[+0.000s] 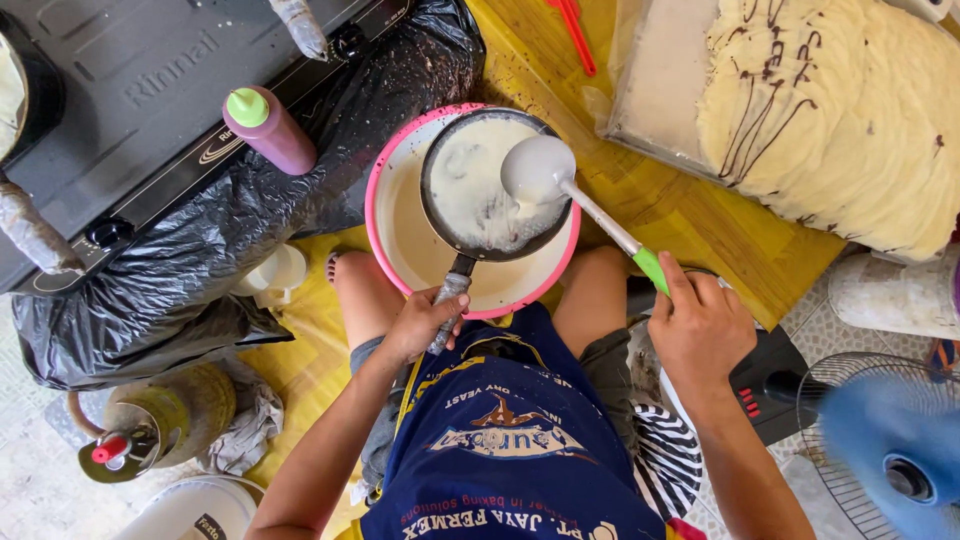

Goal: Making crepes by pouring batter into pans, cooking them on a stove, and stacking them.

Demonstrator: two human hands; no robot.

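While the small pan (485,190) sits tilted over the pink-rimmed bowl (400,215) of batter, a ladle (540,170) rests in it.
Pan base looks mostly coated, dark streaks bare; judged mid-pour, spreading left. Left hand (420,320) has fingers wrapped shut round the pan handle; right hand (700,325) has fingers closed on the ladle's green grip. Count: one pan, one ladle, one bowl, one squeeze bottle (268,128), one stove (130,90), one tray of stacked finished crepes (840,120), one fan (890,450).

Left hand (420,322) holds pan (490,190); right hand (700,325) holds ladle (540,170).
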